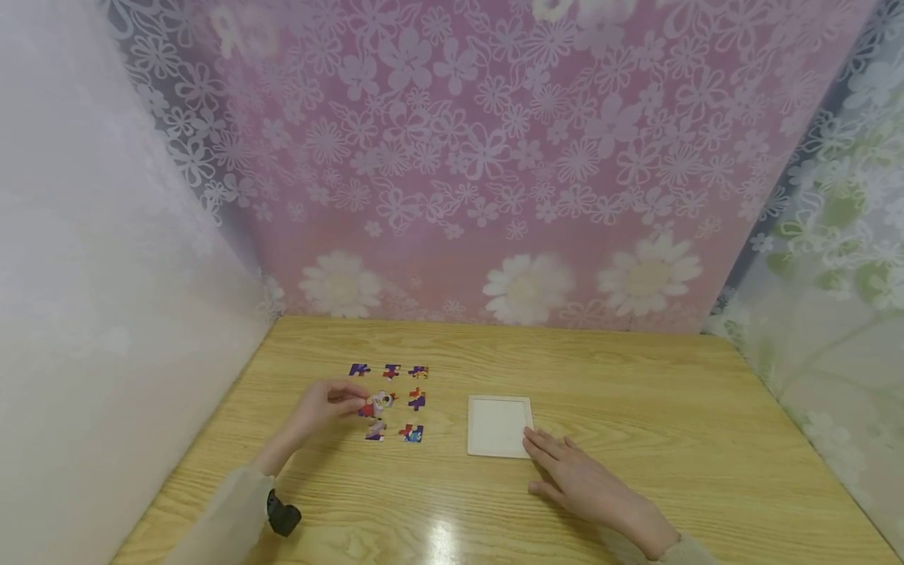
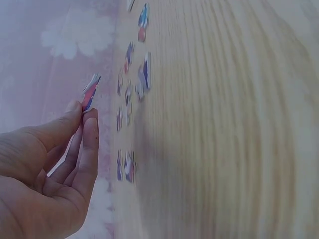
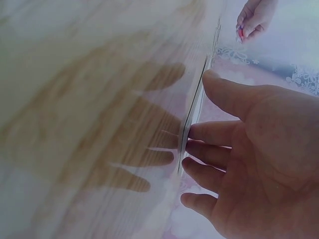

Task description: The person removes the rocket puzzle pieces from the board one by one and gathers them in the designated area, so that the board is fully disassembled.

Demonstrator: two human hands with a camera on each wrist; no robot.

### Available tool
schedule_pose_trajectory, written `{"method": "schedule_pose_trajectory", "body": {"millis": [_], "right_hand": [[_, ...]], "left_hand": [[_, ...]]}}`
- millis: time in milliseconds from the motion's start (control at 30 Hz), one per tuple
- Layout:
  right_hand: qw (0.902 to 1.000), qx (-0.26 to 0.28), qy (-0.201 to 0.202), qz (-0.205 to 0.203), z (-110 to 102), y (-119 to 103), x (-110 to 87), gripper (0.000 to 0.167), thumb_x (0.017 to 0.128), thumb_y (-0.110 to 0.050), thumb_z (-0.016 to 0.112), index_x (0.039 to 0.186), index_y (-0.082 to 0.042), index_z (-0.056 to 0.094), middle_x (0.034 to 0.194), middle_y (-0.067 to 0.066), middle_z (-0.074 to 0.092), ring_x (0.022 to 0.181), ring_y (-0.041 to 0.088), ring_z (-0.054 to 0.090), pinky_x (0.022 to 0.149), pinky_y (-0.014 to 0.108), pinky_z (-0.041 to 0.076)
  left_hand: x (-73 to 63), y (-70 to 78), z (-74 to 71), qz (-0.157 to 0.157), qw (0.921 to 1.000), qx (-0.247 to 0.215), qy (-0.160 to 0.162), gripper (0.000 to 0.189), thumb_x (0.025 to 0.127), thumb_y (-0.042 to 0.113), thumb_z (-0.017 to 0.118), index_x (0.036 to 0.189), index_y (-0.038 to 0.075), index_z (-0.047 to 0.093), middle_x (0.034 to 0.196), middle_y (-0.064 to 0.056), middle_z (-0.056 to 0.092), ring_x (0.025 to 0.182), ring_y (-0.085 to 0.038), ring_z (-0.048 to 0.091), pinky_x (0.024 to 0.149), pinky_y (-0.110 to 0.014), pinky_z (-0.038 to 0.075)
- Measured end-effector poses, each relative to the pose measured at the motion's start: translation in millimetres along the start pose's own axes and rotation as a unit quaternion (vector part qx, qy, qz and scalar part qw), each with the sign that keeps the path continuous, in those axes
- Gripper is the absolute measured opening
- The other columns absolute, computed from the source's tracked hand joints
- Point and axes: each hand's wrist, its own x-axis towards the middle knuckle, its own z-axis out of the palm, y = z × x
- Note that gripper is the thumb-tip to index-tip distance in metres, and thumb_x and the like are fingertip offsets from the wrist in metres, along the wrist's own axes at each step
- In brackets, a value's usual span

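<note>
My left hand [image 1: 326, 406] pinches a jigsaw piece [image 2: 90, 93] between thumb and fingertips, held up above the table in the left wrist view. The piece is red, white and purple. Beyond it lie several loose jigsaw pieces [image 1: 417, 399], coloured purple, red and yellow, set out roughly in rows. To their right a square, pale wooden puzzle tray [image 1: 472, 428] lies flat with a raised rim and nothing in it. My right hand [image 1: 582, 480] has its fingers extended, the fingertips at the tray's right edge.
The wood-grain table [image 1: 636, 392] meets a pink flowered backdrop [image 1: 438, 157] at the back. A pale panel [image 1: 127, 235] stands along the left side, and a flowered curtain [image 1: 833, 298] along the right. A black strap [image 1: 282, 514] sits near my left sleeve.
</note>
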Motion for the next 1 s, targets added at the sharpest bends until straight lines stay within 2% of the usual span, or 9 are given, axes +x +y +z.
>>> {"method": "schedule_pose_trajectory", "body": {"millis": [167, 433, 700, 867, 1000], "right_hand": [[1.0, 0.0, -0.004, 0.003, 2, 1, 0.5, 0.068, 0.103, -0.041, 0.057, 0.15, 0.006, 0.043, 0.158, 0.021, 0.039, 0.142, 0.042, 0.041, 0.109, 0.066, 0.034], [1.0, 0.002, -0.001, 0.008, 2, 1, -1.1, 0.068, 0.103, -0.042, 0.056, 0.15, 0.005, 0.043, 0.158, 0.02, 0.039, 0.142, 0.042, 0.04, 0.109, 0.065, 0.033], [1.0, 0.002, 0.0, 0.009, 1, 0, -0.6, 0.067, 0.103, -0.04, 0.057, 0.15, 0.006, 0.043, 0.158, 0.021, 0.038, 0.142, 0.042, 0.04, 0.109, 0.065, 0.033], [1.0, 0.0, 0.002, 0.005, 0, -1, -0.1, 0.067, 0.103, -0.04, 0.057, 0.15, 0.006, 0.043, 0.158, 0.021, 0.039, 0.142, 0.042, 0.04, 0.109, 0.065, 0.034], [1.0, 0.0, 0.001, 0.005, 0, -1, 0.1, 0.067, 0.103, -0.04, 0.057, 0.15, 0.006, 0.043, 0.158, 0.021, 0.039, 0.142, 0.042, 0.04, 0.109, 0.065, 0.033]], "left_hand": [[-14.4, -8.9, -11.0, -0.023, 0.9997, 0.002, 0.012, 0.025, 0.098, 0.012, 0.068, 0.117, -0.004, 0.072, 0.114, -0.019, 0.073, 0.1, -0.026, 0.071, 0.082, -0.034, 0.06], [-26.5, -20.3, -21.2, -0.045, 0.9983, 0.032, 0.019, 0.021, 0.097, 0.01, 0.069, 0.113, -0.003, 0.074, 0.105, -0.016, 0.076, 0.085, -0.017, 0.071, 0.071, -0.027, 0.059], [-29.7, -26.1, -20.7, -0.075, 0.9959, 0.049, 0.012, 0.019, 0.097, 0.011, 0.07, 0.11, -0.002, 0.075, 0.099, -0.012, 0.076, 0.08, -0.015, 0.07, 0.067, -0.026, 0.059], [-31.5, -24.9, -18.0, -0.073, 0.9919, 0.101, 0.022, 0.02, 0.091, 0.018, 0.078, 0.104, 0.004, 0.076, 0.091, -0.003, 0.074, 0.08, -0.014, 0.067, 0.069, -0.029, 0.055], [-32.7, -23.3, -16.1, -0.072, 0.9881, 0.132, 0.033, 0.02, 0.086, 0.018, 0.083, 0.101, 0.006, 0.076, 0.088, 0.0, 0.072, 0.079, -0.014, 0.064, 0.068, -0.03, 0.052]]}}
